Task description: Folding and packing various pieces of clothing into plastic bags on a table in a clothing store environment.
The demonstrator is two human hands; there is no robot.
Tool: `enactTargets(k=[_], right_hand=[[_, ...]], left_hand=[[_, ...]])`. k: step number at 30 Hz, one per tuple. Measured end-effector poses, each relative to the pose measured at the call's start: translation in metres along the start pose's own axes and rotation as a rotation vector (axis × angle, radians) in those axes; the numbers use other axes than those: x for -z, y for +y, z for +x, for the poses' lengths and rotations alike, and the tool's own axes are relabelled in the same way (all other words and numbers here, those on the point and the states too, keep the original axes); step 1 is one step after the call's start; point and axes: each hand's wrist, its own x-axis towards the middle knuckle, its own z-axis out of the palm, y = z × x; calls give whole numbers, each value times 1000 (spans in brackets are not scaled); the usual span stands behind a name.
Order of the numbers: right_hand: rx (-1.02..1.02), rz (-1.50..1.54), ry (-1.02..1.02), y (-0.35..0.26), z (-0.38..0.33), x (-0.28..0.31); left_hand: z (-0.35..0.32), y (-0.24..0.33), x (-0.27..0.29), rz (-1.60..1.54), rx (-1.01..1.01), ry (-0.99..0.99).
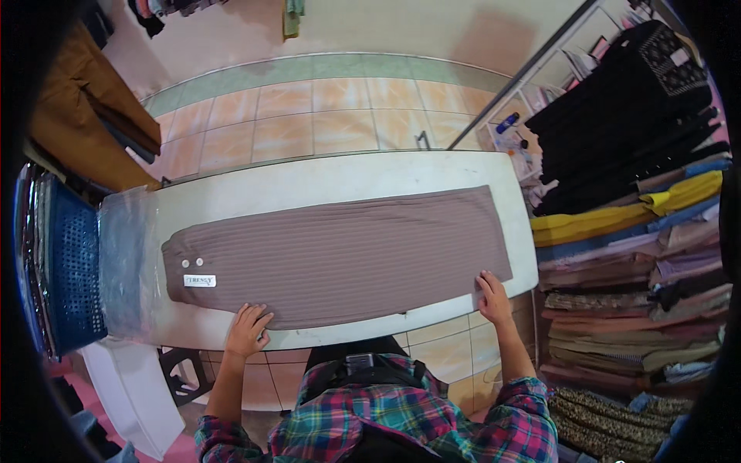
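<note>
Lying flat along the white table (324,181), the brown ribbed garment (340,258) has both hands spread on its near edge: left hand (248,330), right hand (492,297); uneven pull risks creasing.

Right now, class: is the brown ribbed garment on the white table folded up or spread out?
Spread out: the brown ribbed garment lies flat along the white table.

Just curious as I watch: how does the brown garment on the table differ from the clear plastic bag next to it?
The brown ribbed garment is opaque and lies long and flat across the white table; the clear plastic bag is see-through, shorter and crinkled. Both hands, left and right, rest on the garment's near edge; neither touches the bag. Both lie on the table.
</note>
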Motion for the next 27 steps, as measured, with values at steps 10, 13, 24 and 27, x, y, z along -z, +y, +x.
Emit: enactTargets(k=[10, 13, 24, 27], right_hand=[[-17, -460, -90, 10, 30, -5], [-39, -416, -26, 21, 12, -4], [-565, 332, -141, 83, 14, 32], [-620, 675, -79, 97, 36, 24]], left_hand=[[11, -13, -2, 76, -109, 43], [8, -14, 3, -8, -127, 33], [32, -11, 24, -398, 549, 20], [60, -17, 28, -260, 496, 40]])
